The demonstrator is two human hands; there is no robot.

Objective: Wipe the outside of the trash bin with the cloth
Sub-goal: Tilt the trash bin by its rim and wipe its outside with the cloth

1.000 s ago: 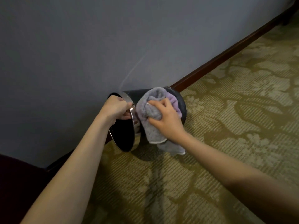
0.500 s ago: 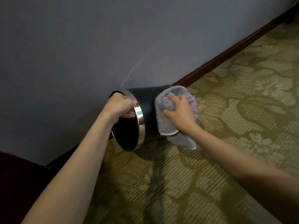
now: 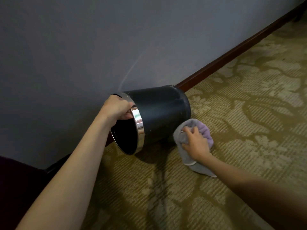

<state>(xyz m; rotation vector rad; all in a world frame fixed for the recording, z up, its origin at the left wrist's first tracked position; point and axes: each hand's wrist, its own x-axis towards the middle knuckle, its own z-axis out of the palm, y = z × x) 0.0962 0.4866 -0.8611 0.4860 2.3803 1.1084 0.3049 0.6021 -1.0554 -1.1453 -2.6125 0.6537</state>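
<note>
The trash bin point(image 3: 159, 113) lay tipped on the carpet point(image 3: 232, 163) against the wall point(image 3: 83, 47), left hand point(image 3: 118, 107) gripping its chrome rim; right hand point(image 3: 196, 143) clutched the bunched cloth point(image 3: 203, 130) just off its base, wiping seemingly unfinished.

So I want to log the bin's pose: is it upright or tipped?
Tipped. The bin leans on its side, its mouth toward the camera, with the left hand gripping the rim.
</note>
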